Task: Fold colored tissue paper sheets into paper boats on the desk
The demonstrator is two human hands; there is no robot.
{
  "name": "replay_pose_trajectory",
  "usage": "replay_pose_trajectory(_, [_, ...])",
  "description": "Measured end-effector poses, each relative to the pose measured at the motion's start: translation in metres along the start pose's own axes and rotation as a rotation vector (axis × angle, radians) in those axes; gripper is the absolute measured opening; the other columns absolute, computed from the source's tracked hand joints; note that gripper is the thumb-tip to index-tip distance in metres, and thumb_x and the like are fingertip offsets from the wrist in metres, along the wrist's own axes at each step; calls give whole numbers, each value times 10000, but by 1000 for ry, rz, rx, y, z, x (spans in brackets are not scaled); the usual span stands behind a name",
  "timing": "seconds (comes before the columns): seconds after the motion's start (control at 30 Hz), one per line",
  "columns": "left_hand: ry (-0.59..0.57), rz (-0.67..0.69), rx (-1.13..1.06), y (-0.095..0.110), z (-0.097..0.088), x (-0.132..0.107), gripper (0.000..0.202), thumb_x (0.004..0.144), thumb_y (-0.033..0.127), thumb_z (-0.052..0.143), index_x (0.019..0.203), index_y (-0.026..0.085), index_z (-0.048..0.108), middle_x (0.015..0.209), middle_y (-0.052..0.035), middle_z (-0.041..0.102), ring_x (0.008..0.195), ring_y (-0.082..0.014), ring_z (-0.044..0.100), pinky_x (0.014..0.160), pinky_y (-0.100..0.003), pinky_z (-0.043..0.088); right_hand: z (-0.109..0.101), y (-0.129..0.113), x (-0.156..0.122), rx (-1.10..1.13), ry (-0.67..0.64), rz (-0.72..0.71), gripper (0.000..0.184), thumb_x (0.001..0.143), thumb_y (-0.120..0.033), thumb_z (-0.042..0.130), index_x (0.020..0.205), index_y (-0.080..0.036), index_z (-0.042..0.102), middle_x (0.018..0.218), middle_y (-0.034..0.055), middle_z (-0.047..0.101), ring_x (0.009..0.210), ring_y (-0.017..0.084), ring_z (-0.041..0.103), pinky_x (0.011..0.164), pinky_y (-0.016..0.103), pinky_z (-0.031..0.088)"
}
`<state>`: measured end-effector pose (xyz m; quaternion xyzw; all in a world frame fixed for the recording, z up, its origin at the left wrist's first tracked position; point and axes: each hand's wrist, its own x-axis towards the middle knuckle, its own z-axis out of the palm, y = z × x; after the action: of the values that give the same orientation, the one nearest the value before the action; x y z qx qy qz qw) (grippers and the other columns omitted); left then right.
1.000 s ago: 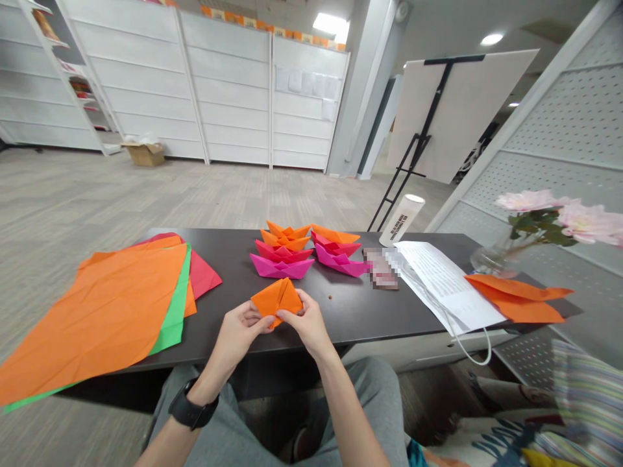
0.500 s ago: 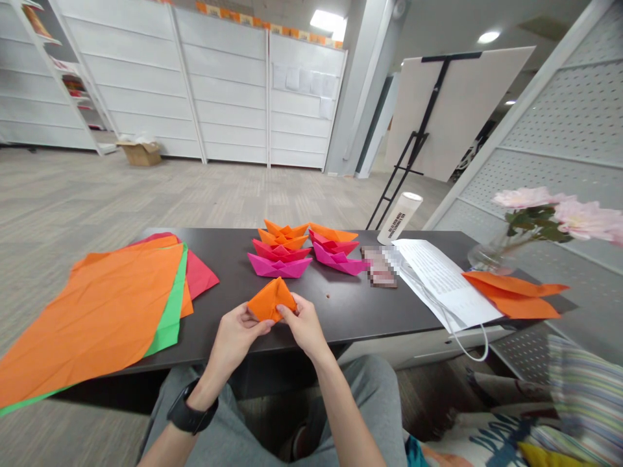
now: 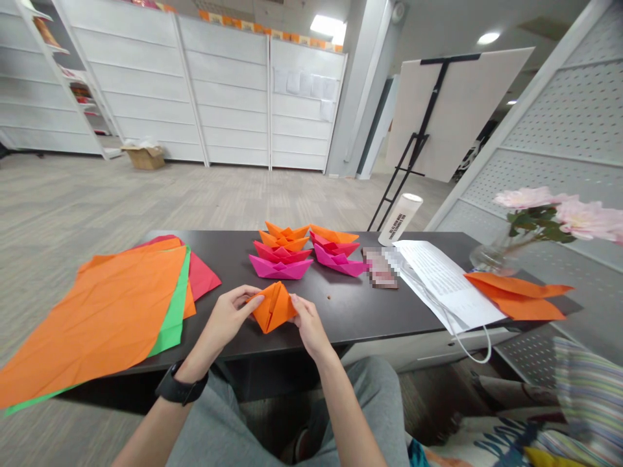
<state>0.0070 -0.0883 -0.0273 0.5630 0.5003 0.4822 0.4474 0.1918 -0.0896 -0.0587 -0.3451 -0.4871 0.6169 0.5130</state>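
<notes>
A folded piece of orange paper (image 3: 273, 307) is held between both hands above the front of the dark table, its middle opening into layered creases. My left hand (image 3: 237, 312) pinches its left corner with thumb and fingers. On the right corner, my right hand (image 3: 306, 320) grips with the thumb in front and the fingers partly hidden. Just beyond stand folded paper boats in two rows: a magenta boat (image 3: 281, 266) nearest on the left, a second magenta boat (image 3: 339, 259) on the right, with red and orange ones behind.
Large sheets of orange paper (image 3: 111, 305) over green and red lie at the left, overhanging the table (image 3: 228, 246). To the right are a printed sheet (image 3: 438, 279) with a cable, a white cylinder (image 3: 402, 219), folded orange paper (image 3: 520, 297) and a vase of pink flowers (image 3: 584, 217).
My left hand has shifted left and up, its thumb now on the paper's upper left edge. The paper has turned and spread into a diamond shape with its centre fold showing.
</notes>
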Motion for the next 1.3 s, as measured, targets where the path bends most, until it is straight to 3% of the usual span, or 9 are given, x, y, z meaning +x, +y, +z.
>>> replay_pose_trajectory(0.17, [-27,9,18,0,-2,1,273,740,407,750,855,164,708,870,-59,740,834,-225,694,773,-293,549,-2,-5,2,85,18,69,398,811,-539,668,985,-190,746,915,62,735,812,201,675,694,301,541])
replay_pose_trajectory(0.37, [-59,-84,-46,2,-11,-1,341,737,444,753,897,150,694,837,-65,723,773,-230,687,577,-267,555,-6,-15,2,137,-31,164,394,745,-494,754,965,-166,749,847,58,736,755,173,678,709,297,543])
replay_pose_trajectory(0.63, [-64,-125,-55,8,-15,-6,339,738,443,758,902,155,689,843,-57,715,797,-238,689,569,-287,586,-3,-13,0,80,3,109,420,728,-529,769,930,-162,758,851,64,742,779,194,690,738,339,563])
replay_pose_trajectory(0.93, [-36,-144,-94,9,-13,-8,375,690,461,783,897,159,705,837,-63,708,791,-244,685,545,-280,571,-6,-11,0,74,-35,119,377,765,-503,745,932,-165,760,813,43,733,723,152,682,675,266,569])
replay_pose_trajectory(1.13, [-17,-160,-40,17,-21,-7,390,664,510,779,835,162,742,808,-70,725,759,-228,674,535,-237,528,0,-11,-2,-163,-51,80,399,777,-521,698,924,-157,767,752,29,703,689,169,660,525,259,585])
replay_pose_trajectory(1.3, [-203,-245,-22,29,-31,-3,402,683,529,761,812,148,774,810,-87,740,773,-247,684,596,-287,570,-5,-19,-2,-382,4,-57,332,859,-439,604,966,-174,773,797,28,714,705,174,671,533,266,609])
